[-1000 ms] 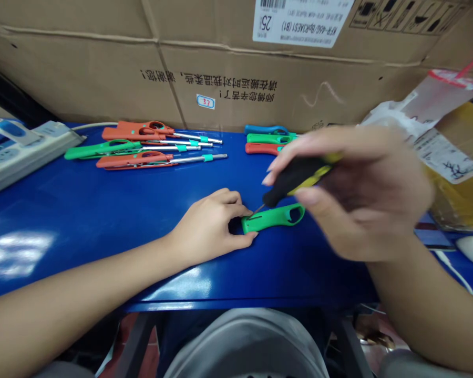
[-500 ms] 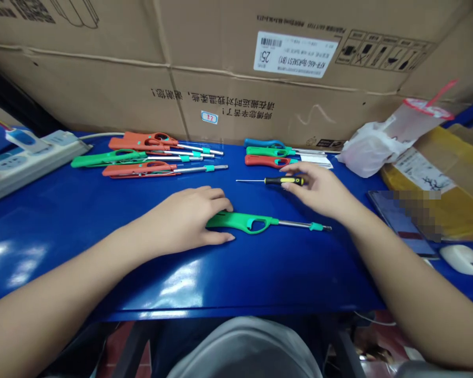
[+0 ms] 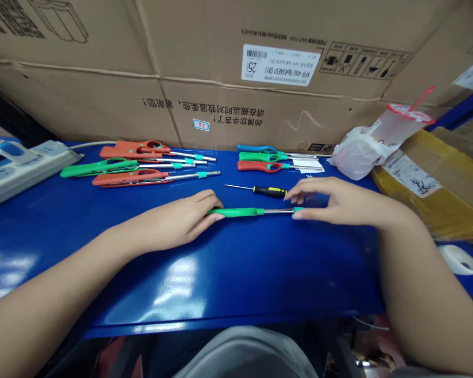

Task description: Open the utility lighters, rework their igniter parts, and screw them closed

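My left hand [image 3: 191, 220] is closed round the handle end of a green long-neck lighter [image 3: 240, 212], which is turned on its narrow edge just at the tabletop. Its metal tube points right and ends in a teal piece. My right hand [image 3: 323, 199] is at that tip, thumb at the teal piece and fingers apart above it; whether it presses on the tip I cannot tell. Behind the lighter, a black and yellow screwdriver [image 3: 270, 191] lies on the blue table [image 3: 236, 273], its handle end close to my right fingertips.
Several orange and green lighters [image 3: 130, 177] lie at the back left, beside a power strip [image 3: 27, 170]. Blue, green and red lighters [image 3: 260, 166] lie at the back centre. A bagged cup [image 3: 394, 123], a yellow-wrapped parcel [image 3: 457, 194] and a white object [image 3: 460, 260] are at right. A cardboard wall [image 3: 205, 52] stands behind.
My right hand has let go of the screwdriver, leaving it on the table, and moved to the lighter's tip. The left hand has rolled the lighter from its flat side onto its edge.
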